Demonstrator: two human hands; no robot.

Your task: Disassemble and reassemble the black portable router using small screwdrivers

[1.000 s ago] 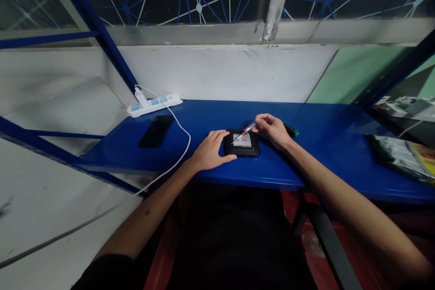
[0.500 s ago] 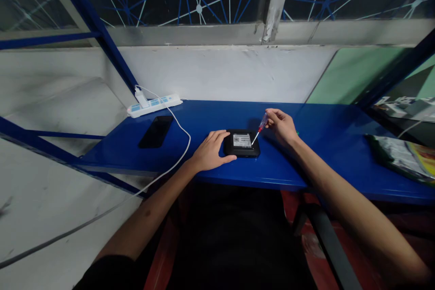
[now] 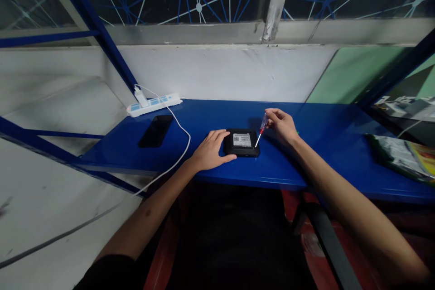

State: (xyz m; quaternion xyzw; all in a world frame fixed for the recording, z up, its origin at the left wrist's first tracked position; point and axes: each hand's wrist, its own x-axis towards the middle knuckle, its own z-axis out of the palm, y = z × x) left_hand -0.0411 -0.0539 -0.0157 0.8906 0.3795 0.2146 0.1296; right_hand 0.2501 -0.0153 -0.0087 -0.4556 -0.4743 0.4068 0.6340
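Note:
A flat black device (image 3: 233, 150) with rounded corners and a white printed label lies on the blue table. Fingers at its far edge and thumb at its near edge, my left hand (image 3: 211, 150) grips its left end. My right hand (image 3: 281, 126) pinches a screwdriver (image 3: 263, 123) with a clear handle and a red collar. The screwdriver leans, its metal tip down at the device's right side near the front corner. Whether the tip touches a screw is too small to tell. Behind my right wrist a green bit (image 3: 298, 132) of something mostly hidden shows.
A black phone (image 3: 155, 131) lies at the left of the blue table (image 3: 214, 115). Behind it sits a white power strip (image 3: 156, 105) with a charger plugged in. A white cable (image 3: 186, 138) runs off the front edge. At the right lies a shiny printed bag (image 3: 401, 154).
The screwdriver has moved from the label's left part to the device's right side and stands steeper. Over the last half second its tip shifted slightly right. My left hand and the device stayed put.

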